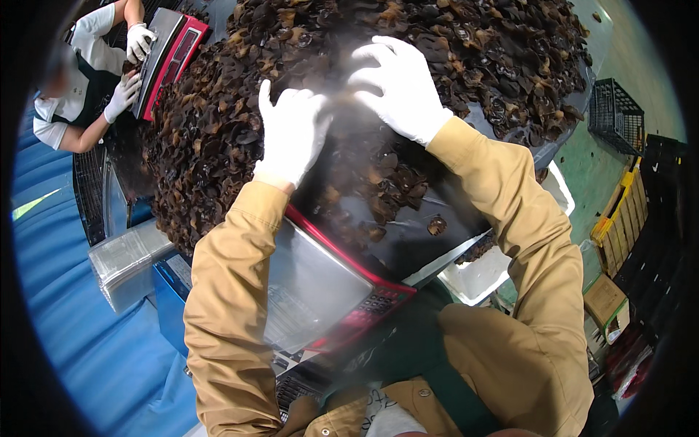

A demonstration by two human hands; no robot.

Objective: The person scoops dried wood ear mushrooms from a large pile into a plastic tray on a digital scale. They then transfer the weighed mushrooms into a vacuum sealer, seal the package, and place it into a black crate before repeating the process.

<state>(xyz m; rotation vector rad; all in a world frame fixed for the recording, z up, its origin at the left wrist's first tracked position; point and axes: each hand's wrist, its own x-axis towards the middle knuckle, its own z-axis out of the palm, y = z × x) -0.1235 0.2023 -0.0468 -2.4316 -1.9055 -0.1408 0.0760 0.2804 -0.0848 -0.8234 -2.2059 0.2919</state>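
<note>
A large heap of dark brown, ear-shaped pieces, apparently wood-ear mushrooms (202,136), covers the table. My left hand (295,134), in a white glove, is at the heap's near edge, its fingers pointing away from me; glare and blur hide what its fingertips touch. To its right, my right hand (401,87), also white-gloved, reaches over the heap with fingers spread and bent; I cannot tell whether it holds a piece. Below my hands lie a smaller loose cluster (396,185) and a single piece (437,225). A red-framed digital scale (322,284) with a metal plate stands before me.
A co-worker in white gloves handles a piece at another red scale (172,60), upper left. Clear plastic packaging (123,262) and a blue box (172,300) stand left. On the right are a white foam box (475,278), a black crate (617,117) and a wooden pallet (622,218).
</note>
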